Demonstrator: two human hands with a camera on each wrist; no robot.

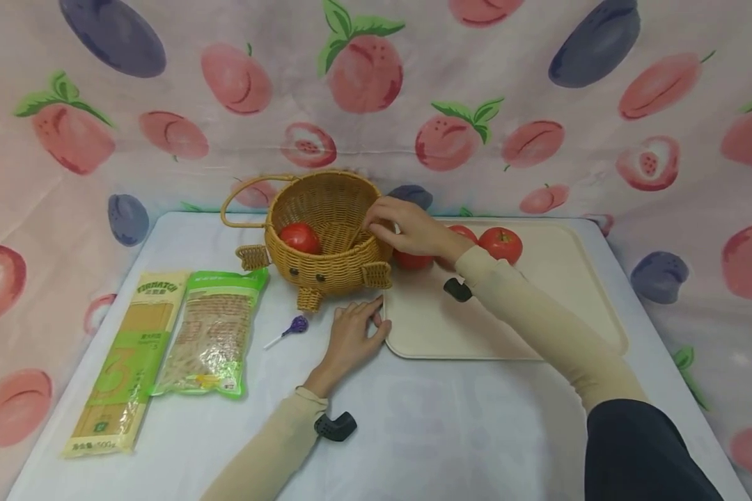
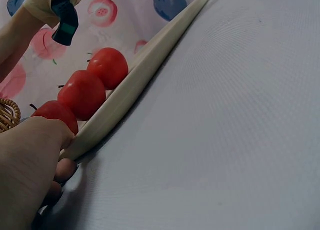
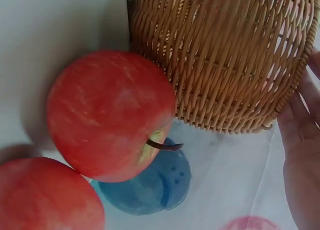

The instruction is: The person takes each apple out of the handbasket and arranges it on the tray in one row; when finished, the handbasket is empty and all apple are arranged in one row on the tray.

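Observation:
My left hand [image 1: 355,332] rests on the table at the near-left corner of the cream tray [image 1: 507,341], fingers loosely bent and touching its rim. My right hand [image 1: 407,226] reaches over the right rim of a wicker basket [image 1: 329,275] with an animal face, its fingers dipping inside. A thin brown strand shows below those fingertips; I cannot tell whether they pinch it. One red apple [image 1: 300,238] lies in the basket. Three more sit on the tray beside it, among them a stemmed apple [image 3: 112,115] and another apple [image 3: 47,197] in the right wrist view.
Left of the basket lie a spaghetti pack [image 1: 125,369] and a green-edged clear food bag [image 1: 213,330]. A purple lollipop [image 1: 297,325] lies in front of the basket. Behind the table hangs a fruit-print cloth [image 1: 376,132].

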